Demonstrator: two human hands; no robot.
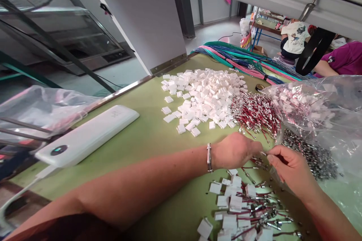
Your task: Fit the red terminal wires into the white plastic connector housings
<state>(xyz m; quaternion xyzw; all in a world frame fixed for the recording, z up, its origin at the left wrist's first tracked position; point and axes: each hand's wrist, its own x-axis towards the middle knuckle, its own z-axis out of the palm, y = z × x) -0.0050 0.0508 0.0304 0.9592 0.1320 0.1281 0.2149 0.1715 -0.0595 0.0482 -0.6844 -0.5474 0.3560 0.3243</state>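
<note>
My left hand [239, 150], with a metal bracelet at the wrist, is closed over the middle right of the table; its fingers hide whatever it grips. Facing it, my right hand [291, 165] pinches thumb and forefinger at a small metal terminal [263, 153] between the two hands. A pile of short red wires with metal ends [256, 115] lies just beyond my left hand. Below the hands are several white connector housings [236, 203] with short wires and metal tips. Dark small metal parts [311, 154] are heaped beside my right hand.
A big pile of white housings [205, 96] covers the table's far middle. Long coloured cable bundles [240, 60] run behind it. A clear plastic bag [325, 101] of wired parts stands right. A white power bank [90, 135] lies left. Other people [295, 37] sit beyond.
</note>
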